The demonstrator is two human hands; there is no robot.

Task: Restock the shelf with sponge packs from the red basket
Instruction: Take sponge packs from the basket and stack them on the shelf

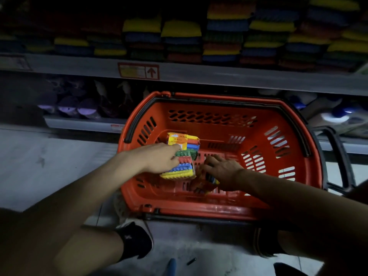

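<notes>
Head view, only view available. Lighting poor.

The red basket (199, 120) is sitting on the floor, its far wall close under the shelf (199, 73).

The left grip (161, 159) is reaching in over the basket's left wall. Its fingers (176, 154) are curling over a multicolour sponge pack (180, 171) and pinching it from the left. The thumb is hidden.

The pack's long axis is running away from the person, toward the shelf, with the yellow-label end farthest. The left grip is crossing it at about mid-length, square to the axis.

The right grip (221, 170) is lying just beside, on a second pack (209, 185) on the basket floor. Its fingers are bending loosely over the wrap. I cannot tell whether they are closing on it, since the pack is mostly covered.

Stacked sponges (225, 26) are filling the shelf, up and beyond the basket's far rim.

Judgement: each grip is working the pack nearest to it. The coming lift is looking like up and forward along the first pack's own axis, clearing the far rim and then the shelf lip.
</notes>
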